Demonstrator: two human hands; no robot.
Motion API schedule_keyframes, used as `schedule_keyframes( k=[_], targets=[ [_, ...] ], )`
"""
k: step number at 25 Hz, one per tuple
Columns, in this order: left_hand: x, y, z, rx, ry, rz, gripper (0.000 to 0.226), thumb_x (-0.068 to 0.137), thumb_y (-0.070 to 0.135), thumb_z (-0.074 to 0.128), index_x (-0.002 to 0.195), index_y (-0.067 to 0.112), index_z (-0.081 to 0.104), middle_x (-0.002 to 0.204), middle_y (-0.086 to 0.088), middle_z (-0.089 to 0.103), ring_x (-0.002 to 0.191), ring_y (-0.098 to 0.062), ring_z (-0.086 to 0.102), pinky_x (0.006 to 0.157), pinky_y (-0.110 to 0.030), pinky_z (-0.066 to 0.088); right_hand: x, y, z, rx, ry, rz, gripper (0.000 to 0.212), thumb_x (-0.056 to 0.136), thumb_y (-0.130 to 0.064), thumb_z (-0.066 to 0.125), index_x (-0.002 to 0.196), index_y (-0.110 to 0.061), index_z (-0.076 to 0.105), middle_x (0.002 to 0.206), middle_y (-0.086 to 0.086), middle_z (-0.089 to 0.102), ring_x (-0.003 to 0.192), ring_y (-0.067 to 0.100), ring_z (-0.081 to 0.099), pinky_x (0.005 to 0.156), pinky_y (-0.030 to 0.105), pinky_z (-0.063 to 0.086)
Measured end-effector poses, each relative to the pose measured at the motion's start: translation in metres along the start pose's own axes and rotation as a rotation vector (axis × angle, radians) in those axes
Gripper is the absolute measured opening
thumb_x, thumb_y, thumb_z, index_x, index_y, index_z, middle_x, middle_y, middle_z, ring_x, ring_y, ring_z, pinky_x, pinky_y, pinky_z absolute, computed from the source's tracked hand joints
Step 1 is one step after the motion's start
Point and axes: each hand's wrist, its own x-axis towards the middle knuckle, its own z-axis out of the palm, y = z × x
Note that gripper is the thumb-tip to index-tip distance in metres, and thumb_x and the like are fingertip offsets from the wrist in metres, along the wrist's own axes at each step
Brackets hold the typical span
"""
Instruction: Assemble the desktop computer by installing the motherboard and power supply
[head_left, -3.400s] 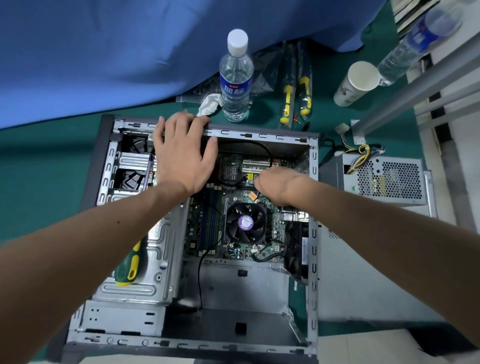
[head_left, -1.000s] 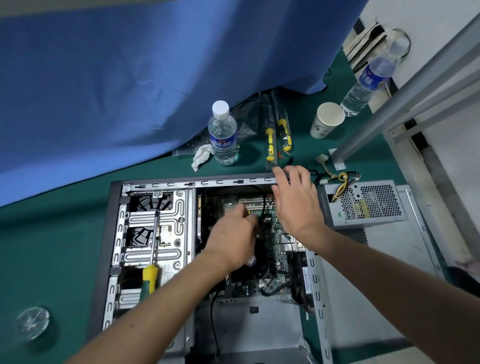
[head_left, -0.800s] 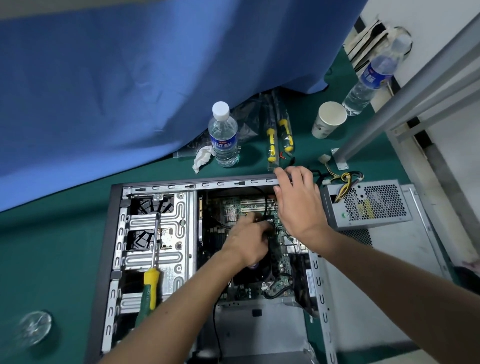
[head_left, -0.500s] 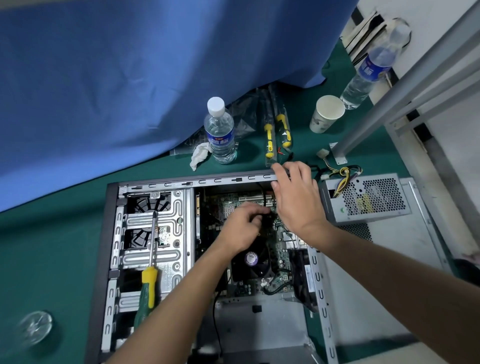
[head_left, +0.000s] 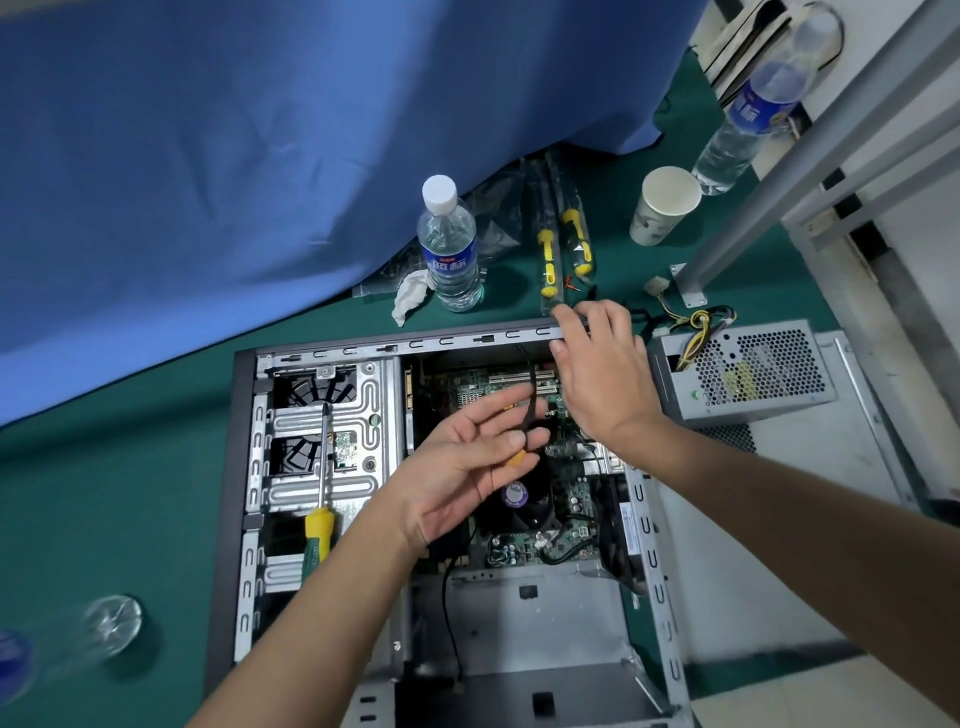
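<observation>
The open computer case lies on its side on the green mat. Inside it sits the motherboard with a black CPU fan. My left hand hovers above the board, palm up, fingers spread and relaxed; a black cable runs down beside its fingertips. My right hand grips the far right corner of the case rim, fingers over the top and thumb under it. The grey power supply lies outside the case to the right, its coloured wires loose.
A green-and-yellow screwdriver lies on the drive cage. Behind the case stand a water bottle, packaged screwdrivers, a paper cup and a second bottle. A crumpled tissue and blue cloth lie at the back.
My left hand has lifted off the motherboard near the fan, turned palm up and opened. My right hand has stayed on the case's far right rim.
</observation>
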Motion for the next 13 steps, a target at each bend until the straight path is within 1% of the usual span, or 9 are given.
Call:
schedule_keyframes(
  k=[2, 3, 5, 7, 9, 11, 13],
  targets=[
    [0.002, 0.000, 0.002, 0.097, 0.079, -0.014, 0.055, 0.077, -0.007, 0.065, 0.129, 0.007, 0.056, 0.112, -0.013, 0.071, 0.089, -0.019, 0.072, 0.074, -0.028, 0.059, 0.000, 0.000, 0.000, -0.003, -0.002, -0.002, 0.041, 0.103, -0.029, 0.037, 0.142, -0.015, 0.043, 0.136, 0.007, 0.045, 0.133, 0.027, 0.032, 0.097, 0.047, 0.039],
    [0.001, -0.001, 0.003, 0.163, 0.119, -0.020, 0.052, 0.076, -0.006, 0.066, 0.126, 0.005, 0.057, 0.102, -0.012, 0.073, 0.085, -0.018, 0.072, 0.074, -0.029, 0.060, 0.000, 0.000, 0.000, -0.005, -0.005, -0.003, 0.041, 0.103, -0.029, 0.037, 0.142, -0.015, 0.043, 0.136, 0.007, 0.045, 0.133, 0.027, 0.032, 0.098, 0.047, 0.039],
    [-0.001, -0.003, 0.007, 0.383, 0.193, -0.035, 0.035, 0.081, -0.005, 0.067, 0.115, 0.004, 0.063, 0.087, -0.007, 0.072, 0.079, -0.015, 0.071, 0.073, -0.028, 0.060, 0.000, 0.000, 0.000, -0.004, -0.007, -0.004, 0.042, 0.103, -0.030, 0.037, 0.142, -0.015, 0.042, 0.136, 0.007, 0.045, 0.133, 0.028, 0.031, 0.098, 0.048, 0.039],
    [-0.006, -0.005, 0.009, 0.590, 0.225, -0.042, 0.020, 0.085, -0.006, 0.066, 0.100, 0.008, 0.066, 0.082, -0.003, 0.066, 0.072, -0.010, 0.068, 0.069, -0.024, 0.058, 0.000, 0.000, 0.000, 0.006, -0.006, -0.005, 0.041, 0.103, -0.029, 0.039, 0.141, -0.015, 0.042, 0.136, 0.008, 0.044, 0.133, 0.028, 0.031, 0.099, 0.048, 0.039],
    [-0.011, -0.003, 0.012, 0.770, 0.178, -0.027, 0.016, 0.087, -0.005, 0.066, 0.090, 0.009, 0.062, 0.080, -0.002, 0.060, 0.067, -0.006, 0.064, 0.066, -0.019, 0.053, 0.000, 0.000, 0.000, 0.016, -0.003, -0.006, 0.041, 0.103, -0.029, 0.040, 0.141, -0.015, 0.042, 0.136, 0.008, 0.044, 0.133, 0.027, 0.030, 0.099, 0.049, 0.039],
    [-0.018, 0.000, 0.014, 0.939, 0.106, 0.009, 0.014, 0.088, -0.002, 0.066, 0.086, 0.008, 0.056, 0.079, -0.004, 0.059, 0.069, -0.009, 0.063, 0.068, -0.019, 0.049, 0.000, 0.000, 0.000, 0.021, -0.002, -0.008, 0.041, 0.103, -0.029, 0.040, 0.141, -0.015, 0.042, 0.137, 0.008, 0.044, 0.134, 0.027, 0.030, 0.099, 0.049, 0.039],
    [-0.026, 0.002, 0.014, 0.933, 0.083, 0.027, 0.017, 0.089, 0.000, 0.066, 0.083, 0.010, 0.054, 0.080, -0.007, 0.061, 0.075, -0.014, 0.064, 0.069, -0.023, 0.051, -0.001, 0.000, -0.001, 0.025, 0.007, -0.012, 0.041, 0.102, -0.028, 0.042, 0.141, -0.015, 0.043, 0.136, 0.008, 0.044, 0.133, 0.027, 0.030, 0.099, 0.048, 0.039]
  ],
)
